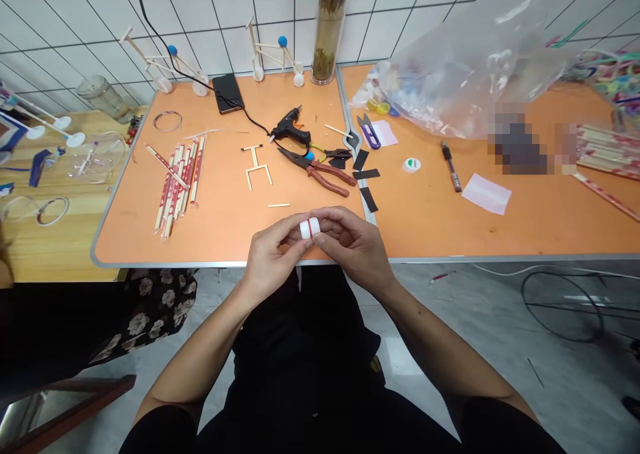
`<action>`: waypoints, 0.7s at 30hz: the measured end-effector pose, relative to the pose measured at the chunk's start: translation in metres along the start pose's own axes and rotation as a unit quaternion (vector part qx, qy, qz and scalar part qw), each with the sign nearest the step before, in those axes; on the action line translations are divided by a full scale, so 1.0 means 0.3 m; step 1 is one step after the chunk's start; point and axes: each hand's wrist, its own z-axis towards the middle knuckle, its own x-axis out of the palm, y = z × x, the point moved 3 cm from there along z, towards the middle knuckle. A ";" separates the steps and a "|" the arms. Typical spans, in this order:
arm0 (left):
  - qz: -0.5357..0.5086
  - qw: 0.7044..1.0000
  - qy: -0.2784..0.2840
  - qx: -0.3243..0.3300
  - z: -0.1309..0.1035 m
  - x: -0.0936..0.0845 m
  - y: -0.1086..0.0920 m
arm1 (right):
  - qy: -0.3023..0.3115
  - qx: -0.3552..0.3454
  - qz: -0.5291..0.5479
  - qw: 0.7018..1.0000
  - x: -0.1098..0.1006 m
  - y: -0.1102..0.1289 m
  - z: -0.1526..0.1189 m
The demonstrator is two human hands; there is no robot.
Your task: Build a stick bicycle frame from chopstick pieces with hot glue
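At the table's front edge, my left hand and my right hand pinch a small white cylinder with a red band between thumbs and fingers. It looks like two bottle caps set end to end, though I cannot be sure. Just beyond lies a short thin stick. A small frame of glued sticks with dark tips lies flat behind it. Red-handled pliers rest open on the table past my hands, near a black glue gun. Several black strips lie beside the pliers.
Wrapped chopsticks lie at left. Two stick bicycle models, a phone and a tall bottle stand or lie at the back. Rightward are a plastic bag, a cutter, a white cap and a marker.
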 end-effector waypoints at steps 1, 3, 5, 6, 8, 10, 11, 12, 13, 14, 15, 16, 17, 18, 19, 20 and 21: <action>-0.030 0.999 0.004 -0.022 0.001 0.000 0.005 | -0.001 -0.001 0.005 1.000 0.000 0.000 0.000; -0.088 0.994 0.008 -0.058 0.004 0.001 0.011 | 0.000 0.009 0.015 1.000 -0.001 -0.006 0.001; -0.129 0.988 0.009 -0.078 0.008 0.003 0.012 | 0.011 0.035 0.036 0.999 -0.005 -0.021 0.002; -0.142 0.986 0.007 -0.083 0.011 0.003 0.011 | 0.020 0.052 0.050 0.997 -0.008 -0.031 0.002; -0.154 0.984 0.001 -0.085 0.016 0.002 0.009 | 0.033 0.080 0.076 0.993 -0.012 -0.051 0.001; -0.156 0.984 0.002 -0.084 0.018 0.002 0.008 | 0.037 0.094 0.091 0.991 -0.015 -0.065 0.001; -0.152 0.985 0.005 -0.083 0.019 0.001 0.008 | 0.037 0.097 0.093 0.990 -0.015 -0.067 0.001; -0.141 0.987 0.007 -0.081 0.020 0.001 0.008 | 0.037 0.097 0.092 0.990 -0.014 -0.067 0.002; -0.126 0.989 0.009 -0.076 0.020 -0.001 0.008 | 0.035 0.097 0.088 0.991 -0.012 -0.065 0.002; -0.110 0.991 0.009 -0.071 0.021 -0.003 0.008 | 0.032 0.095 0.081 0.992 -0.010 -0.062 0.002; -0.094 0.993 0.008 -0.066 0.022 -0.004 0.008 | 0.029 0.094 0.072 0.993 -0.008 -0.058 0.002; -0.082 0.995 0.007 -0.062 0.023 -0.006 0.008 | 0.025 0.093 0.063 0.993 -0.007 -0.053 0.001; -0.076 0.995 0.008 -0.059 0.025 -0.006 0.007 | 0.022 0.091 0.057 0.994 -0.005 -0.050 0.000; -0.077 0.995 0.010 -0.059 0.026 -0.007 0.006 | 0.021 0.089 0.054 0.994 -0.004 -0.047 0.000; -0.084 0.994 0.013 -0.061 0.027 -0.007 0.004 | 0.021 0.088 0.055 0.994 -0.003 -0.045 -0.001; -0.094 0.993 0.016 -0.066 0.028 -0.006 0.002 | 0.022 0.088 0.057 0.994 -0.002 -0.044 -0.001; -0.107 0.991 0.020 -0.074 0.029 -0.006 0.000 | 0.022 0.087 0.059 0.994 -0.001 -0.043 -0.001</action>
